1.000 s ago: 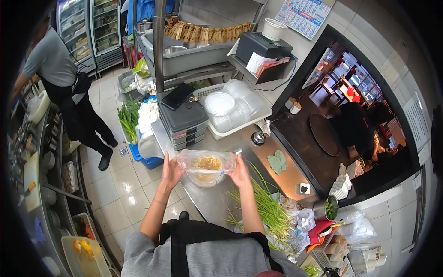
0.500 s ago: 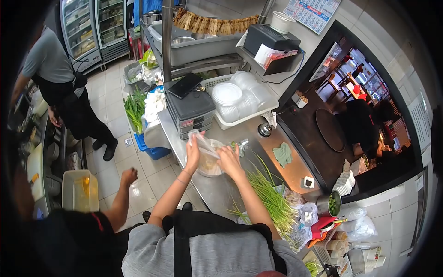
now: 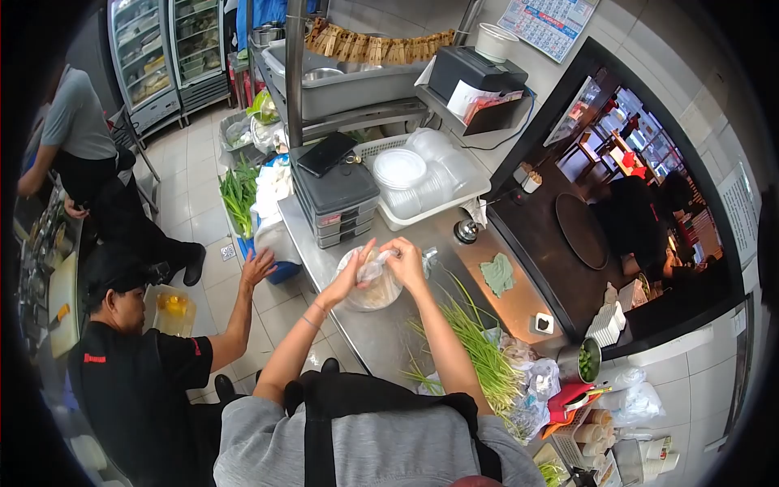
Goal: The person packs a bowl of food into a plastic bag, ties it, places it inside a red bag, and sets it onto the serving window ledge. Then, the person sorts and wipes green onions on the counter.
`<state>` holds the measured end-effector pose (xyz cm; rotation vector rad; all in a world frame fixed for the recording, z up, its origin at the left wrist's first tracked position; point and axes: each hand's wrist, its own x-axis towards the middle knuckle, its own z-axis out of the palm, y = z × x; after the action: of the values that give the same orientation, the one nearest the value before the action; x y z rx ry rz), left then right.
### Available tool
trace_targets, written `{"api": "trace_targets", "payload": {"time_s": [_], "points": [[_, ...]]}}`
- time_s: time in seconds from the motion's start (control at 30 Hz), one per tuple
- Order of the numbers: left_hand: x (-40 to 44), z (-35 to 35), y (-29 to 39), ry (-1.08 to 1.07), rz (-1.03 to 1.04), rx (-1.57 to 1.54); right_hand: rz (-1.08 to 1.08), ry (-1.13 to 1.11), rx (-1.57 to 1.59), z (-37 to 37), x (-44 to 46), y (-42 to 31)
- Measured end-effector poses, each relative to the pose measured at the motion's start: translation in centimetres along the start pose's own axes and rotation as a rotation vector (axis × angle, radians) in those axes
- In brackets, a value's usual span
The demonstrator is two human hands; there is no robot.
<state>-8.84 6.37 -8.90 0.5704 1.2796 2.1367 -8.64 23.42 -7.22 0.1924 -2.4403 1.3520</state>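
Note:
A clear plastic bag point(image 3: 376, 267) is gathered between my two hands, above a round see-through tub point(image 3: 372, 302) with pale contents on the steel counter. The fingers of my right hand point(image 3: 402, 265) pinch the upper part of the bag. My left hand point(image 3: 349, 278) is closed on the bag's other side, its fingers pointing up. What lies inside the bag and the tub is too blurred to name. Long green stalks point(image 3: 479, 349) lie on the counter beside my right forearm.
Grey stacked drawers point(image 3: 337, 195) and a white basket point(image 3: 389, 213) of plastic containers stand beyond my hands. A bell point(image 3: 466, 231) and green cloth point(image 3: 497, 273) lie to the right. At left, a co-worker point(image 3: 138, 357) reaches an arm near my left side; another person point(image 3: 85, 138) stands farther back.
My hands have come closer together, and the bag, stretched between them before, is now bunched. The nearby co-worker has leaned into view with the hand moved up and opened.

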Motion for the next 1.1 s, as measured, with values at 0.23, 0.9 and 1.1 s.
{"api": "trace_targets", "payload": {"time_s": [0.23,0.9,1.1], "points": [[4.6,-2.0,-4.0,0.058,-0.114,0.846,-0.178,-0.005,-0.134,0.9,-0.6,-1.7],[4.9,-3.1,0.8,-0.581,-0.17,0.603,0.236,-0.035,0.601,1.9,-1.9,4.5],[4.2,-2.5,0.1,-0.427,-0.143,1.053,0.313,-0.431,0.697,1.5,-0.1,3.0]]}}
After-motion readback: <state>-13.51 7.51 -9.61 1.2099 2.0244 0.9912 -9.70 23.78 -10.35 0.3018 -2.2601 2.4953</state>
